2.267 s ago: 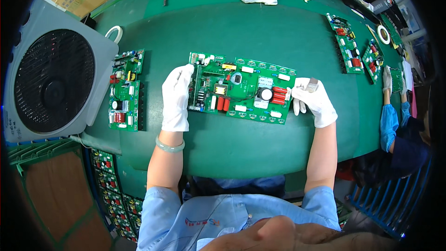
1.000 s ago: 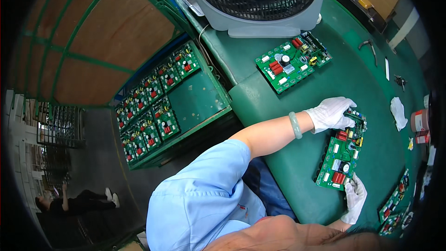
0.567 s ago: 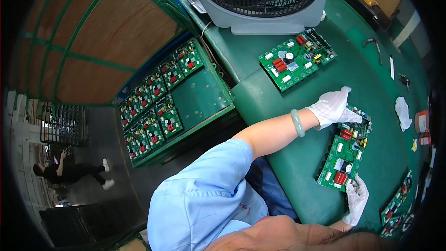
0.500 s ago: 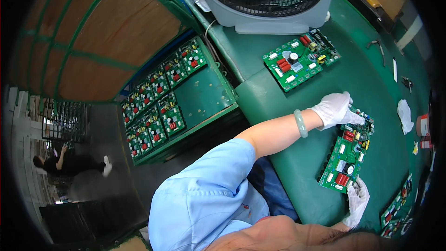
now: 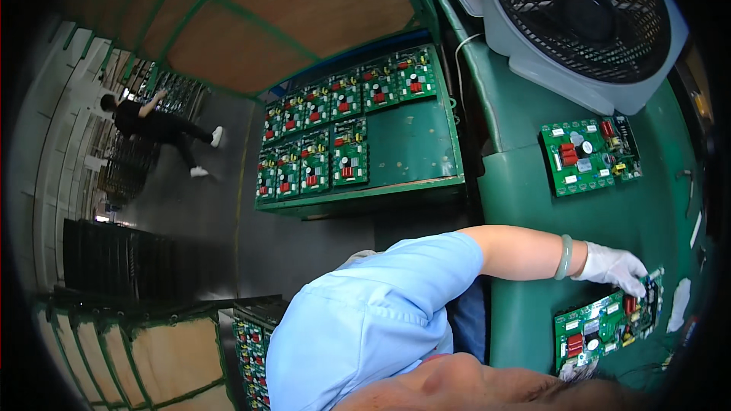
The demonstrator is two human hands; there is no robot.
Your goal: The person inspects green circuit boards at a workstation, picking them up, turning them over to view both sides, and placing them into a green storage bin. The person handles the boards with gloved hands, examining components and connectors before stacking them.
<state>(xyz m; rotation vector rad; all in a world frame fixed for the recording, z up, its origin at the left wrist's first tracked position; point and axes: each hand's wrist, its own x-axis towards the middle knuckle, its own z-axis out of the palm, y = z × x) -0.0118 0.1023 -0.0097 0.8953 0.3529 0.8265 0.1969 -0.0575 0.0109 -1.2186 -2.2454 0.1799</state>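
A green circuit board [image 5: 613,322] with red and white parts lies at an angle at the lower right, over the green worktop. My left hand [image 5: 614,268], in a white glove, is closed on the board's upper end, fingertips over its edge. At the lower end, my right hand [image 5: 579,370] shows only as a bit of white glove. Its fingers seem to grip the board's edge, and the rest is hidden. A second circuit board [image 5: 590,156] of the same kind lies flat on the worktop farther off, apart from both hands.
A grey fan [image 5: 586,19] stands at the far side of the worktop [image 5: 525,205]. Left of it, a green-framed tray [image 5: 411,141] holds rows of similar boards. A white glove [image 5: 678,304] and hand tools lie at the right. Another person [image 5: 164,123] walks in the aisle.
The view has swung, so the fan, tray and worktop sit farther right. Both hands remain at the same board, whose lower end and my right hand are now more hidden.
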